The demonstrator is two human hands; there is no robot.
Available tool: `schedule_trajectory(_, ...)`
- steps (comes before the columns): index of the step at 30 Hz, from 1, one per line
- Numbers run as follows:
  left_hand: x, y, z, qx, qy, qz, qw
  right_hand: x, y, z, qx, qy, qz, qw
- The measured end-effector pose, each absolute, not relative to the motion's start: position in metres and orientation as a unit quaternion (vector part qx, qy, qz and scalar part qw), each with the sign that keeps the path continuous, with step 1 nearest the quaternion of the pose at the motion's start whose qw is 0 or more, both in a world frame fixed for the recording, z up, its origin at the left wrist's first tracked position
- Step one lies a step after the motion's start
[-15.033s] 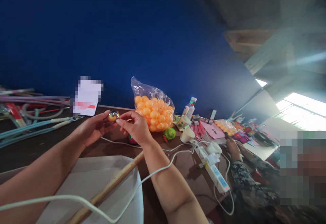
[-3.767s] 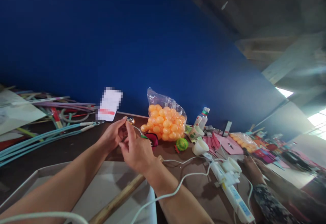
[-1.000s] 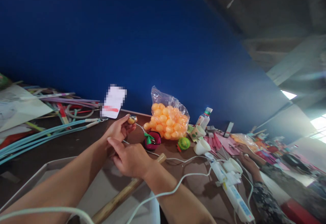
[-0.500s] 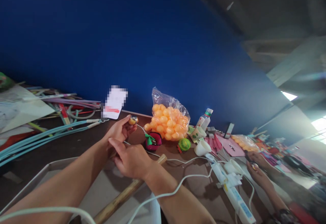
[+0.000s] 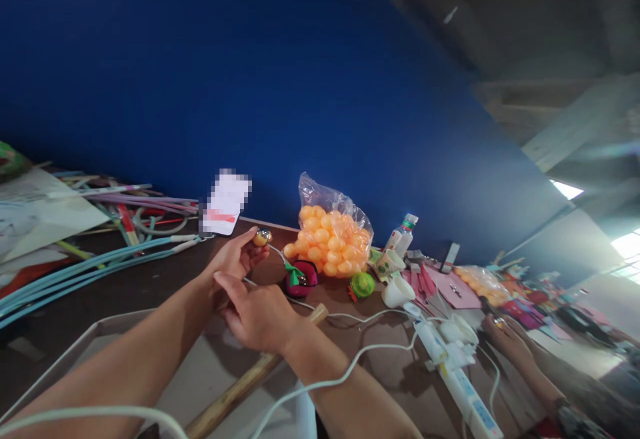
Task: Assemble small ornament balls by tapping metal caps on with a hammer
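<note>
- Crowding the left of the tabletop (image 5: 390,386): thin sticks (image 5: 125,198), a sheet of paper (image 5: 55,209) and light-blue cords (image 5: 110,262).
- A phone (image 5: 223,216) stands tilted near the far edge, its screen blurred out.
- Just right of it, the left hand (image 5: 231,258) pinches a shiny ball (image 5: 262,237) between thumb and fingertips, raised over the tabletop. The step in hand seems to be holding the ball up; moving it would call for a firm pinch, as it looks smooth.
- The right hand (image 5: 260,316) is loosely spread, index finger out at the left wrist, nothing seen in its grasp; whether they touch I cannot tell.
- Beneath the arms, a pale tray (image 5: 195,379) at the near edge, a wooden rod (image 5: 235,396) slanting across it.
- Further right: a magenta pouch (image 5: 306,279), a clear bag of orange balls (image 5: 335,239) by the far edge, a white cup (image 5: 397,291), a bottle (image 5: 403,236), a power strip (image 5: 467,399).
- Towards the right edge, a co-worker's hand (image 5: 507,342); a blue wall (image 5: 250,79) backs everything, bright windows (image 5: 633,242) beyond.
</note>
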State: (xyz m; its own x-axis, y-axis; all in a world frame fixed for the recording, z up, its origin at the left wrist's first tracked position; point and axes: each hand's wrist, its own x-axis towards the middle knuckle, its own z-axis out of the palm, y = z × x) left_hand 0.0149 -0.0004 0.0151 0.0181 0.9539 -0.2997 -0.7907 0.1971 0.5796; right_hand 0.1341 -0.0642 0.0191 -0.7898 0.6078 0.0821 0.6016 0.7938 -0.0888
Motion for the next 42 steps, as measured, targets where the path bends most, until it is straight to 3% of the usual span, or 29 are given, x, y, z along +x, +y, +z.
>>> schedule_trajectory(42,0.0145,0.0014,0.0123,0.125,0.334,0.614,0.704,0.1334,-0.0643,0.0183,-0.318,-0.945,0.037,0.070)
